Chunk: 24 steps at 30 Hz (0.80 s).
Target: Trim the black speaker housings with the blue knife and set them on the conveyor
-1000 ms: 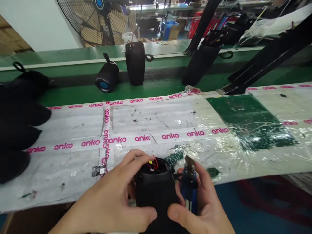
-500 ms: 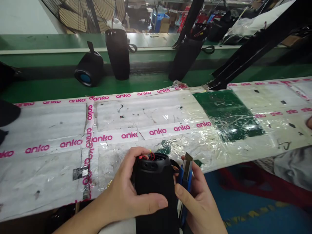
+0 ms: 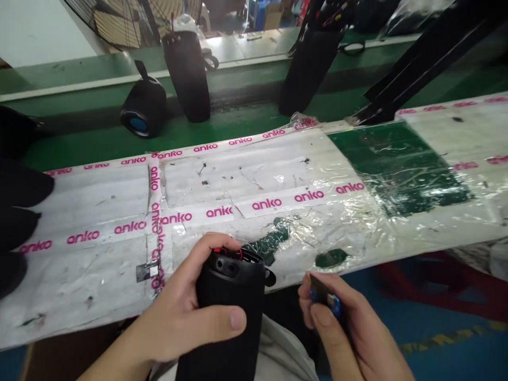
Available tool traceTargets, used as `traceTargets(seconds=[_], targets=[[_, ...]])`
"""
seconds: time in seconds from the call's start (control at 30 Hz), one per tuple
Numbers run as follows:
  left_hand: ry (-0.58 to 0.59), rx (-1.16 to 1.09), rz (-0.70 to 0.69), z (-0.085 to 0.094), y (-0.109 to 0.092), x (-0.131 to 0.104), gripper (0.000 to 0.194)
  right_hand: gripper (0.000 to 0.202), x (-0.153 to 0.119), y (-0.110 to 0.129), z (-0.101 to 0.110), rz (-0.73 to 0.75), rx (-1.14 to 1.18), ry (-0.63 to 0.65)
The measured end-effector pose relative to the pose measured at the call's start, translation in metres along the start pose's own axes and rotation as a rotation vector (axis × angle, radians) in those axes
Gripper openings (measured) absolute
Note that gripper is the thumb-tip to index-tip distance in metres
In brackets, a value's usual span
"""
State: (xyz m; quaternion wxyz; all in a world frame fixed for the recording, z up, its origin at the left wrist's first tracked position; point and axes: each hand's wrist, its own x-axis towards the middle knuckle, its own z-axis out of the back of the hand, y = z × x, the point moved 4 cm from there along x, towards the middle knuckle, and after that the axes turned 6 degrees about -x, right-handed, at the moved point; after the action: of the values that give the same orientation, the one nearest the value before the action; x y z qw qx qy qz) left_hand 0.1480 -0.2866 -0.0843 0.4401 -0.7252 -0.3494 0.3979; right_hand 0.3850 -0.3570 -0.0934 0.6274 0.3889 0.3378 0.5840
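Observation:
My left hand (image 3: pixel 194 312) is wrapped round a black cylindrical speaker body (image 3: pixel 228 338), thumb across its front and fingers over its top rim. Red wires (image 3: pixel 239 254) stick out of the open upper end, and a short black strap loop (image 3: pixel 270 277) shows on its right side. To the right, apart from the speaker, my right hand (image 3: pixel 345 323) is closed on a blue utility knife (image 3: pixel 326 297). The knife's blade points up and to the left, near the fingertips; most of its handle is hidden by the hand.
The bench (image 3: pixel 254 174) is covered with taped plastic sheeting. On the green strip behind stand a round-ended speaker (image 3: pixel 143 108) and tall speaker bodies (image 3: pixel 188 76) with wires. A slanted black post (image 3: pixel 413 69) rises at right. Dark rounded objects (image 3: pixel 24 182) sit at the left edge.
My right hand with the utility knife has moved right, away from the speaker, and the blade has turned. My left hand has shifted slightly left with the speaker, which now leans more.

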Motion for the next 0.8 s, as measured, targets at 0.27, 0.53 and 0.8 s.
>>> traceTargets(seconds=[0.27,0.53,0.8], targets=[[0.032,0.329,-0.133,0.008,-0.005,-0.001,0.057,0.046,0.031,0.045,0.001,0.923,-0.769,0.171],[0.028,0.337,-0.127,0.003,-0.007,0.000,0.054,0.046,0.036,0.048,-0.002,0.978,-0.796,0.171],[0.044,0.357,-0.124,0.002,-0.006,0.002,0.054,0.047,0.034,0.048,-0.002,0.965,-0.812,0.126]])
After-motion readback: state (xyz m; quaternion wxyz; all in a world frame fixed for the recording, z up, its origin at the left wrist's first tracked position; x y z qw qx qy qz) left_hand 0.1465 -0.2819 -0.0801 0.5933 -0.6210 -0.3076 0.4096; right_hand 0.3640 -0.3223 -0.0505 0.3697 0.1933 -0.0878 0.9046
